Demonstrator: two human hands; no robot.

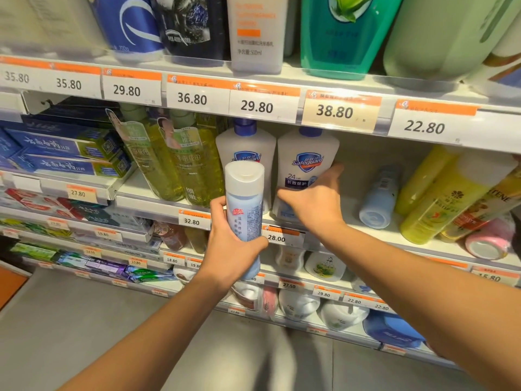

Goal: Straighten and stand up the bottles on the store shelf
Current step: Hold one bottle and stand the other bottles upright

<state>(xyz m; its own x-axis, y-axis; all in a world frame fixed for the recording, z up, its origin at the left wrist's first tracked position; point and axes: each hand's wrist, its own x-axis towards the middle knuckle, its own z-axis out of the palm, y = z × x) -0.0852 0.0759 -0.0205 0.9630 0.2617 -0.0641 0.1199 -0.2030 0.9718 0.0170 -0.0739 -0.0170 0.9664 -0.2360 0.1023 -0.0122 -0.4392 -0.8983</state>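
Observation:
My left hand [229, 244] grips a pale blue bottle with a white cap [244, 204], held upright in front of the shelf edge [366, 232]. My right hand [313, 197] wraps its fingers and thumb around the lower part of a white Safeguard bottle [306, 162], which stands on the middle shelf beside a second white Safeguard bottle [246, 148]. Right of them another pale blue bottle [379, 197] lies on its side, base toward me. Further right, yellow bottles [439, 198] lean, and a pink-lidded bottle [489, 238] lies flat.
Green-yellow bottles [180, 162] stand to the left on the middle shelf, with toothpaste boxes [64, 150] further left. Large bottles [341, 32] fill the shelf above; price tags [334, 111] run along its edge. Lower shelves hold white jars [324, 266]. The grey floor [70, 320] is below.

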